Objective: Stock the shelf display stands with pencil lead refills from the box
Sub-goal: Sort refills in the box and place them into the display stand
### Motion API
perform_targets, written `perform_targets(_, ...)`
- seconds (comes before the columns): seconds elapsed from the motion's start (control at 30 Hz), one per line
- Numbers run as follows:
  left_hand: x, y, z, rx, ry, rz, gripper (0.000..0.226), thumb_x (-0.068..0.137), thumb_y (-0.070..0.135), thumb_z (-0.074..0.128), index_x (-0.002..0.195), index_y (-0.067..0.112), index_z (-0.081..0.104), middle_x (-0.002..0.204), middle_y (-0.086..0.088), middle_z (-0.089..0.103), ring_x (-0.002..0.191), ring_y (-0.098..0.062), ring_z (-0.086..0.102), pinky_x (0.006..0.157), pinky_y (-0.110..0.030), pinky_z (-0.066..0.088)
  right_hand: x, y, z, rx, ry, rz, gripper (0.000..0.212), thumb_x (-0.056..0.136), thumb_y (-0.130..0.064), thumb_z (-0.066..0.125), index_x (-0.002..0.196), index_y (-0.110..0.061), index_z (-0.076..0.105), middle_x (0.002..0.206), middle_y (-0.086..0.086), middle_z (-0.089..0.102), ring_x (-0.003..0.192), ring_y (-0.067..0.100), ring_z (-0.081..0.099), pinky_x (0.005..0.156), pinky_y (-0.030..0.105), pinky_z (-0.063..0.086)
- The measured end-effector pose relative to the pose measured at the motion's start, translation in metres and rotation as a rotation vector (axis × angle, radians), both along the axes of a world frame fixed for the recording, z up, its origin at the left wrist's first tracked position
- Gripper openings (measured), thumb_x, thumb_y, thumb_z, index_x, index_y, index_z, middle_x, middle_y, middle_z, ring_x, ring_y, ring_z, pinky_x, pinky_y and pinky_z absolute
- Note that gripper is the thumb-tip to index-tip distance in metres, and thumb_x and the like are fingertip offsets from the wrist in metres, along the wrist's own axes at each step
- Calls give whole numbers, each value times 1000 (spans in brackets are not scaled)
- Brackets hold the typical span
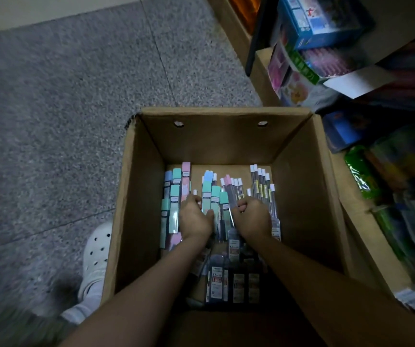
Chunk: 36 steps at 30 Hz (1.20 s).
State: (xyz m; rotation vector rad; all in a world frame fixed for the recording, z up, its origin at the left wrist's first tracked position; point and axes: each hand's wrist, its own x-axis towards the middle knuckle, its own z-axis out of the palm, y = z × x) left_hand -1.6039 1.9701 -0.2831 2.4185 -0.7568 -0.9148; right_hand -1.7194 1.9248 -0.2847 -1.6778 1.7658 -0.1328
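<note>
Pencil lead refills (216,204) lie on the floor of an open cardboard box (301,196), which stands on a grey speckled floor (63,108). Inside the box, pastel cases in teal, pink and blue lie toward its left wall, clear tubes with white caps (261,181) toward its right wall, and dark packs with red labels (229,281) toward its near side. Both hands reach down into the box. The left hand (195,217) has its fingers curled over pastel cases, gripping them. The right hand (252,216) has its fingers curled round some of the clear tubes. Left of the box, a white perforated clog (96,254) rests on the floor. Right of the box, shelves hold colourful packaged goods (314,28), blurred.
</note>
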Motion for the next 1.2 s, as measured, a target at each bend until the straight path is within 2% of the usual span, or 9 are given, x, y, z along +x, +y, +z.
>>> perform_targets(0.3, 7, 17, 12, 3, 318, 227, 28, 88, 15, 69, 111, 10, 53, 103, -11, 62, 96, -28, 60, 85, -31, 49, -11, 16, 21, 131, -309, -135, 12, 96, -10, 57, 88, -16, 49, 84, 1, 61, 73, 13, 59, 55, 19, 43)
perform_targets(0.43, 1, 22, 35, -173, 680, 358, 17, 96, 1, 52, 110, 9, 45, 97, -9, 67, 90, -24, 68, 58, -25, 55, -6, 36, 33, 113, -455, -146, 14, 89, -10, 68, 85, -17, 57, 83, 0, 67, 76, 14, 65, 57, 18, 49)
perform_targets(0.57, 1, 22, 51, -233, 909, 365, 21, 102, 14, 45, 120, 5, 51, 111, -17, 69, 96, -29, 69, 83, -44, 58, 1, 47, 42, 81, -519, -156, 17, 81, -7, 76, 90, -15, 64, 84, -8, 68, 79, 4, 65, 60, 8, 49)
perform_targets(0.63, 0, 24, 56, -273, 994, 384, 23, 100, 22, 50, 119, 8, 51, 107, -13, 70, 90, -23, 71, 68, -34, 60, 3, 48, 46, 84, -547, -191, 22, 78, -5, 78, 88, -18, 64, 85, -7, 69, 80, 5, 67, 63, 11, 51)
perform_targets(0.7, -1, 24, 58, -275, 950, 372, 22, 97, 21, 57, 116, 16, 49, 103, -6, 69, 88, -19, 69, 59, -25, 57, 2, 44, 47, 113, -584, -167, 23, 77, -5, 80, 86, -19, 64, 83, -8, 69, 74, 0, 67, 63, 11, 52)
perform_targets(0.83, 6, 15, 48, -242, 798, 367, 32, 94, 14, 61, 124, 12, 50, 115, -9, 66, 102, -25, 65, 87, -42, 56, -2, 24, 40, 169, -496, 12, 18, 83, -20, 76, 99, -16, 68, 91, -6, 70, 85, 5, 67, 70, 12, 52)
perform_targets(1.0, 15, 12, 33, -236, 652, 354, 19, 95, 11, 59, 112, 5, 54, 95, -14, 67, 78, -8, 70, 52, -20, 53, -11, -15, 22, -9, -76, 88, 22, 87, -20, 73, 107, -17, 66, 90, -6, 64, 87, 12, 63, 80, 27, 56)
perform_targets(1.1, 15, 12, 24, -225, 599, 389, 14, 94, 14, 59, 106, 7, 55, 99, -16, 67, 85, -15, 69, 72, -32, 59, 0, -20, 13, 29, -72, 213, 40, 82, -22, 78, 118, -17, 63, 85, -11, 60, 81, 8, 59, 72, 21, 51)
perform_targets(1.2, 13, 13, 21, -231, 621, 410, 17, 94, 15, 60, 111, 12, 57, 106, -9, 69, 95, -23, 68, 86, -45, 57, 12, -21, 5, 46, 14, 362, 64, 77, -23, 81, 135, -20, 53, 116, 3, 60, 103, 18, 59, 90, 31, 52)
